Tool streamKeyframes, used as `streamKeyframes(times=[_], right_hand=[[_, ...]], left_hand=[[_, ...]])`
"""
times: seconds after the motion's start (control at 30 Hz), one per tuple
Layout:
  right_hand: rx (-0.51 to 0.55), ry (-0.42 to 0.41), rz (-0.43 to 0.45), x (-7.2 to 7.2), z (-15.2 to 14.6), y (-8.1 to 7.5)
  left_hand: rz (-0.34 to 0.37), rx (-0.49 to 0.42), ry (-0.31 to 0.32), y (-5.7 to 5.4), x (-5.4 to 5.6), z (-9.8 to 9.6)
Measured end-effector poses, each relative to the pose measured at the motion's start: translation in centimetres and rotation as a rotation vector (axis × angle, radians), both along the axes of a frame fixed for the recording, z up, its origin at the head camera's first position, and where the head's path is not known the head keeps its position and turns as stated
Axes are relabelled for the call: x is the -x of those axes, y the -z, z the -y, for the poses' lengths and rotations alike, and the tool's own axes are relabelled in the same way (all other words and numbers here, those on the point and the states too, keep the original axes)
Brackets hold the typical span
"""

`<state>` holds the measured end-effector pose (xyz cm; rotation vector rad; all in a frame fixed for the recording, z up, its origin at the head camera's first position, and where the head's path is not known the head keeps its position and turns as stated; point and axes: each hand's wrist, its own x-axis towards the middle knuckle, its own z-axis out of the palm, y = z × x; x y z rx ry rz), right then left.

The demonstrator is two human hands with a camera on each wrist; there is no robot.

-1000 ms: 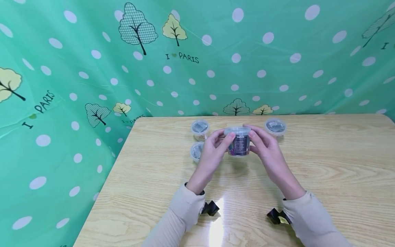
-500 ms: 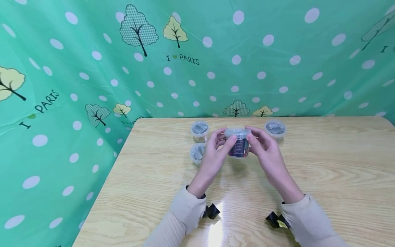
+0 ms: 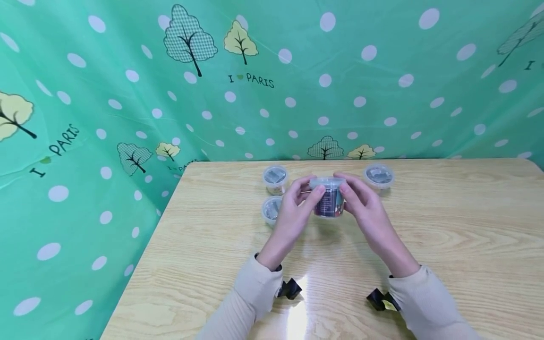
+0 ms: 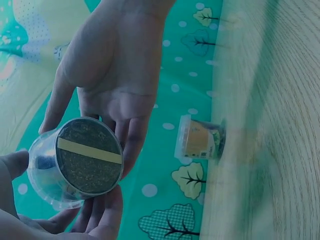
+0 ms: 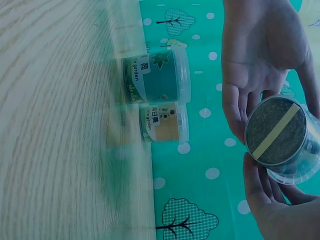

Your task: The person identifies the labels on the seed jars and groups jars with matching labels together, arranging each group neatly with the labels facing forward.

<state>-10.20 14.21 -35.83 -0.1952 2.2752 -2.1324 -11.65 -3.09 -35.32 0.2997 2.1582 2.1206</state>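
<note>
A small clear plastic tub (image 3: 328, 200) with a translucent lid and a dark printed label is held up above the table. My left hand (image 3: 296, 200) grips its left side, thumb on the front just below the lid. On the opposite side my right hand (image 3: 363, 198) holds it the same way. Both wrist views show the underside of the tub (image 4: 90, 175), with dark, soil-like contents and a pale strip across the base. The fingertips behind it are partly hidden in the head view.
Two similar lidded tubs stand left of the hands, one at the back (image 3: 275, 179) and a nearer one (image 3: 270, 210) partly covered by the left hand. Another tub (image 3: 379, 176) is at back right. The wooden table (image 3: 459, 226) meets a green dotted curtain (image 3: 323, 99).
The held tub has turned between the fingers, so its label text has shifted left and a colourful part shows at right. Both hands stay in nearly the same place.
</note>
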Motion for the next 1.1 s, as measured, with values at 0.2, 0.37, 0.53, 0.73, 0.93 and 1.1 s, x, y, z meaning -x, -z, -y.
streamKeyframes(times=[0.2,0.37,0.53,0.73,0.93,1.1], right_hand=[[0.016,0.036,-0.010,0.04,0.22,0.15],[0.031,0.048,-0.014,0.10,0.32,0.23],[0.021,0.033,-0.029,0.25,0.23,0.35],[0.018,0.006,-0.021,0.41,0.13,0.42],[0.033,0.013,-0.012,0.37,0.33,0.47],[0.055,0.013,-0.008,0.31,0.73,0.55]], left_hand=[[-0.008,0.005,0.002,0.13,-0.02,-0.02],[0.000,-0.015,0.003,0.18,0.09,-0.08],[0.005,-0.014,-0.006,0.19,0.27,-0.01],[0.018,-0.015,-0.010,0.08,0.37,0.05],[0.035,-0.007,-0.003,0.14,0.33,-0.01],[0.053,0.003,-0.021,0.13,0.24,-0.05]])
